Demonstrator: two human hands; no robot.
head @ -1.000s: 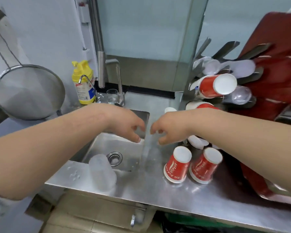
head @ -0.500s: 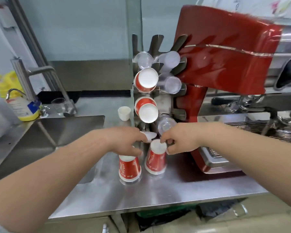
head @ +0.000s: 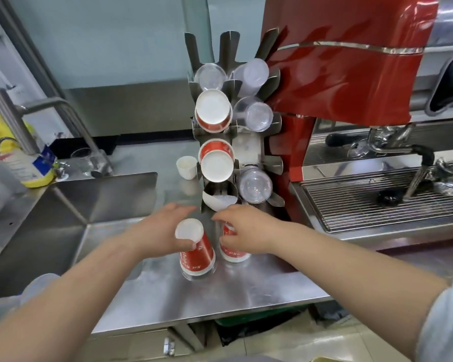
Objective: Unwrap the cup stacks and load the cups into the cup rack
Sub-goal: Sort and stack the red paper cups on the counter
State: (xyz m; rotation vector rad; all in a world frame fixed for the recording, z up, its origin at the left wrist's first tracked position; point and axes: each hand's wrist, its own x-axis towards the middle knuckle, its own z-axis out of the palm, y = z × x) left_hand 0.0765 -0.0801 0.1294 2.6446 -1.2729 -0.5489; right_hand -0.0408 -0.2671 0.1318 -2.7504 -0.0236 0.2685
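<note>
Standing on the bench: two stacks of red paper cups, upside down, white bottoms up, just in front of the cup rack.
Left stack (head: 195, 250): tilted a little, its base inside a clear wrap that shows around the rim on the bench.
Right stack (head: 232, 248): beside the left one, partly hidden behind the right hand.
Left hand (head: 165, 231): reaches in from the left; thumb and fingers lie against the top of the left stack, curled around its upper edge and gripping it.
Right hand (head: 242, 231): fingers curled around the upper part of the right stack, grasping it.
Cup rack (head: 220, 142): an upright metal stand with angled sleeves, at the back of the bench next to the red machine.
Rack, left column: two red paper cup stacks (head: 213, 112) lie in the upper sleeves with white bottoms facing out; the sleeve below them holds a white cup (head: 219, 202) only partly showing.
Rack, right column: clear plastic cups (head: 255, 114) in several sleeves.
Small white cup (head: 186, 167): upright on the bench, just left of the rack.
Bench (head: 220, 296): stainless steel, carrying the stacks and the rack.
Sink (head: 71, 205): set in the bench to the left, with a tap (head: 32, 118) behind it.
Yellow bottle (head: 19, 158): near the tap, at the far left.
Coffee machine (head: 351, 74): red and chrome, right of the rack, with a drip grille (head: 377, 197) below.
</note>
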